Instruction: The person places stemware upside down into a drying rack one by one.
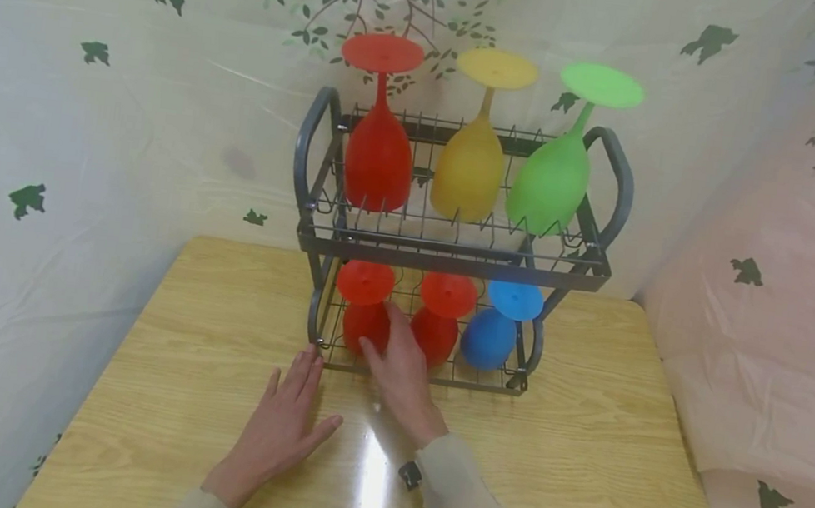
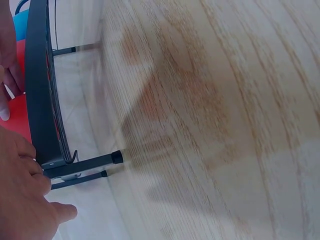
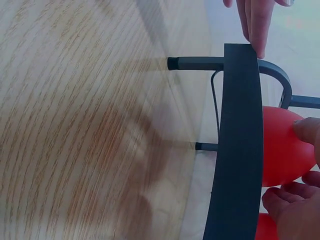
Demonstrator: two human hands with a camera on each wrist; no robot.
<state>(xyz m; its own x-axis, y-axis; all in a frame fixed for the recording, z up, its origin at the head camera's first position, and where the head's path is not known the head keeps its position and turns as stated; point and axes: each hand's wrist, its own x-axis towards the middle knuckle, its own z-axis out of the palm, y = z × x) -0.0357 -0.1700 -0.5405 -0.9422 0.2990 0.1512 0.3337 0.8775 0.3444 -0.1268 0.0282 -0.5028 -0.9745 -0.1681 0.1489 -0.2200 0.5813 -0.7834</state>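
A two-tier dark wire rack (image 1: 452, 259) holds upside-down plastic wine glasses. On its lower tier, my right hand (image 1: 404, 375) holds the left red wine glass (image 1: 365, 283) by the bowl, thumb on one side and fingers on the other. The right wrist view shows this red bowl (image 3: 282, 145) behind the rack's front bar (image 3: 240, 140). Just right of that hand stands a second red wine glass (image 1: 448, 295), then a blue wine glass (image 1: 490, 339). With fingers straight, my left hand (image 1: 281, 432) touches the rack's front left corner.
On the upper tier stand a red glass (image 1: 379, 159), a yellow glass (image 1: 468, 173) and a green glass (image 1: 551, 186), all inverted. The rack stands at the back of a wooden table (image 1: 580, 458). A leaf-patterned sheet (image 1: 132, 88) hangs behind it.
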